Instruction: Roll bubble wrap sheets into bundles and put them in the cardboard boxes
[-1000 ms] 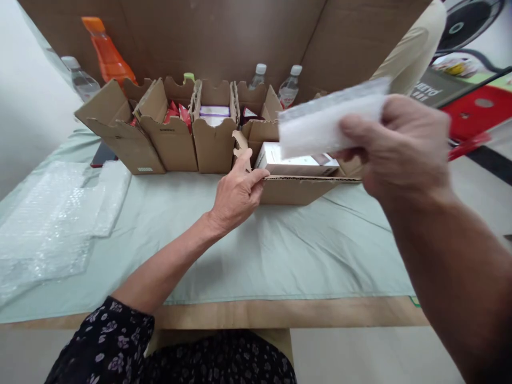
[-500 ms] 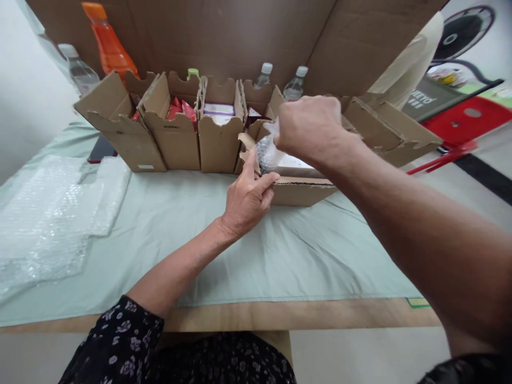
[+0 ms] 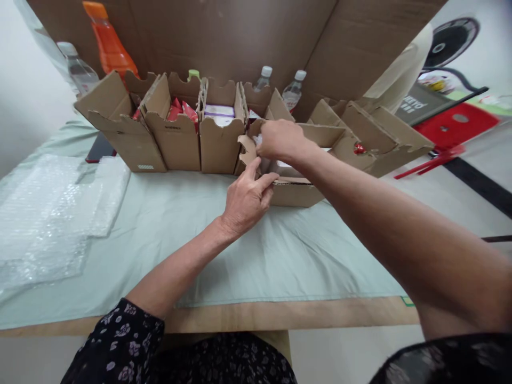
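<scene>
Bubble wrap [image 3: 258, 140], clear and crinkled, shows as a small scrap at the left end of a low, open brown cardboard box [image 3: 296, 196], which sits on a pale green cloth [image 3: 200, 266]. The right hand [image 3: 280, 141] bends down from above just beside that scrap; its fingers are close together, pointing into the box and mostly hidden, so whether they grip the wrap cannot be told. The left hand [image 3: 247, 200] holds the box's near-left corner, thumb laid along the rim, index finger spread a little apart at a torn flap, the other fingers curled in. Inside the box, partly covered by the right hand and forearm, lies a white carton [image 3: 288, 169]. To the left stands a row of upright brown cardboard cartons [image 3: 220, 152], one holding shiny red packets [image 3: 176, 110]. Flat translucent plastic sheets [image 3: 48, 218] lie at far left; an orange bottle [image 3: 112, 48] stands behind the row.
</scene>
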Available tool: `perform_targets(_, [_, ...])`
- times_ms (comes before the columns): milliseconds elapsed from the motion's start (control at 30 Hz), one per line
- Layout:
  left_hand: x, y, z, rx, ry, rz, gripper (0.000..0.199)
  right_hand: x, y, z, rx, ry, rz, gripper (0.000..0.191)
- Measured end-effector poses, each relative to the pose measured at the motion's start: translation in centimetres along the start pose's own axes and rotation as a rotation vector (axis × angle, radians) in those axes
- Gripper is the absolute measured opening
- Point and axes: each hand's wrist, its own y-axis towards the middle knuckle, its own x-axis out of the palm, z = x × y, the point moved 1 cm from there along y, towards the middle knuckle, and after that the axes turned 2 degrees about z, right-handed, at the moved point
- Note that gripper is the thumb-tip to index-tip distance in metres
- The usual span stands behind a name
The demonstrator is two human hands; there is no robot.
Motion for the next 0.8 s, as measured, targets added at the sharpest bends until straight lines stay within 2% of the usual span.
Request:
perform_targets(67, [0.0,0.1,0.0,0.010,-0.010,-0.008,0.029,-1.3,-1.4,0.0,0.122,-0.020,-0.145,0.018])
perform_targets(133, [-0.1,0.1,0.0,0.011,-0.019,-0.008,0.030,-2.3,-2.5,0.1,0.147,-0.002,-0.236,0.018])
perform_targets(267, [-0.1,-0.1,0.2,0.004,-0.024,0.005,0.030,-2.1,-3.8,0.2,0.117,-0.051,-0.096,0.011])
perform_targets(400, [-0.2,-0.8,0.6,0.030,-0.044,0.037,0.031,-0.4,-4.3,0.3,0.143,-0.062,-0.019,0.016])
perform_targets(467, [-0.5,-1.1,0.7,0.025,-0.059,0.076,0.035,-0.6,-4.7,0.7,0.123,-0.015,0.023,0.019])
perform_targets(567, [-1.2,-1.4,0.2,0.010,-0.076,0.160,0.051,-2.4,-7.1,2.4,0.069,0.129,0.184,0.021])
perform_targets(667, [-1.8,-1.2,-1.2,-0.029,-0.113,0.205,0.070,-3.8,-12.8,5.8,0.067,0.315,0.503,0.018])
perform_targets(733, [-1.6,-1.2,-2.4,-0.098,-0.167,0.154,0.078,-3.2,-17.4,9.1,0.192,0.409,0.717,0.018])
perform_targets(800, [-0.8,-1.3,-3.5,-0.187,-0.242,0.064,0.086,-1.2,-21.3,12.6,0.360,0.466,0.778,0.021])
